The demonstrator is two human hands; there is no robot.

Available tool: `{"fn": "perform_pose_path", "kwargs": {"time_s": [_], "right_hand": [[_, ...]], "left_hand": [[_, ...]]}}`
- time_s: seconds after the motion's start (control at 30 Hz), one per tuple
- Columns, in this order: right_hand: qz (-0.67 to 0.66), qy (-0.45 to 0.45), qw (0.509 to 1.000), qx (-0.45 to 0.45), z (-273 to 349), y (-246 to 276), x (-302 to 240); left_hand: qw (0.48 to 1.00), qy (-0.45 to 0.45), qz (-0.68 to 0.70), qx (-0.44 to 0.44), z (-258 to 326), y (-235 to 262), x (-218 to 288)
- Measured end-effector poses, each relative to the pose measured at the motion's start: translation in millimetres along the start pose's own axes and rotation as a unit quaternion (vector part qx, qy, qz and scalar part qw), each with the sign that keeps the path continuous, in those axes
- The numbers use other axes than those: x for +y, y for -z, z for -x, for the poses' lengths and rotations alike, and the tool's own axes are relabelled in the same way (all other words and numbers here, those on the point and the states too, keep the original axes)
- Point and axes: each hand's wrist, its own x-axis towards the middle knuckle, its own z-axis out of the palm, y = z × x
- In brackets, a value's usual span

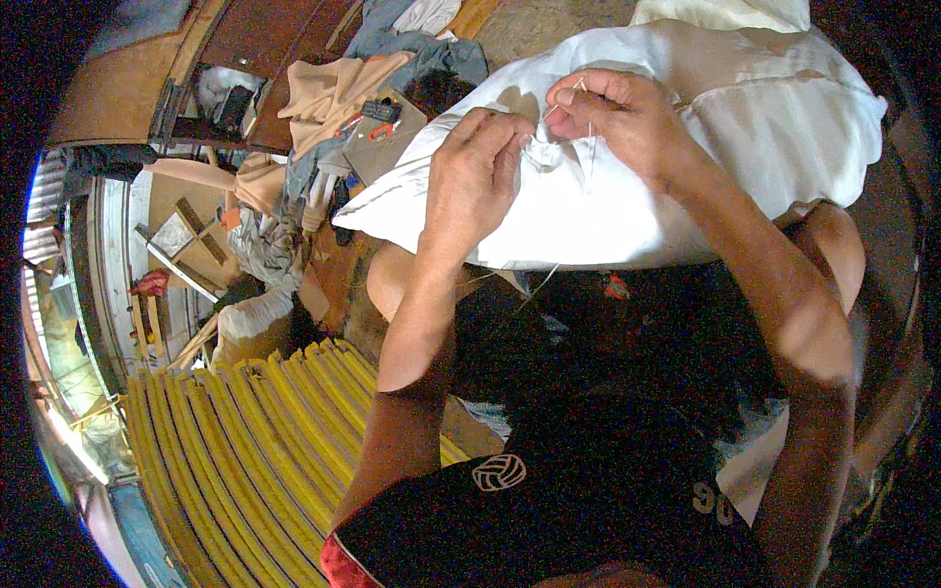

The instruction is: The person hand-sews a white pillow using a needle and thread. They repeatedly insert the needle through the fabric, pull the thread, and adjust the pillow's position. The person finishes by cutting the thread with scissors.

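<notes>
A large, plump white pillow (578,230) lies across my lap. Above its near left part, my left hand (472,171) is closed, thumb and fingertips pinching a bunched bit of the pillow's white fabric. Just to the right, my right hand (627,122) is closed in a pinch on white thread (591,155), which loops over the fingers and hangs down onto the pillow. Whether a needle sits between those fingertips is too small to make out. The two hands are close together but apart.
Yellow ribbed slats (255,441) stretch along my left side. Beyond them is a white sack (255,328). Peach cloth (338,98) lies near a small board carrying a dark remote-like object (380,111). A wooden cabinet (284,49) stands at the far left.
</notes>
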Motion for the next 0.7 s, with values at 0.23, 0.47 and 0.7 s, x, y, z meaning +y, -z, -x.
{"fn": "perform_pose_path", "kwargs": {"time_s": [0.23,0.47,0.7], "right_hand": [[0.094,0.06,0.99,0.086,3,-5,6],[0.086,0.123,0.983,0.11,3,-11,7],[0.115,0.117,0.98,0.114,7,-15,10]], "left_hand": [[0.999,0.028,-0.019,-0.005,-4,2,-3],[0.999,0.019,-0.027,-0.001,-4,9,0],[1.0,0.02,-0.018,-0.004,1,7,1]]}}
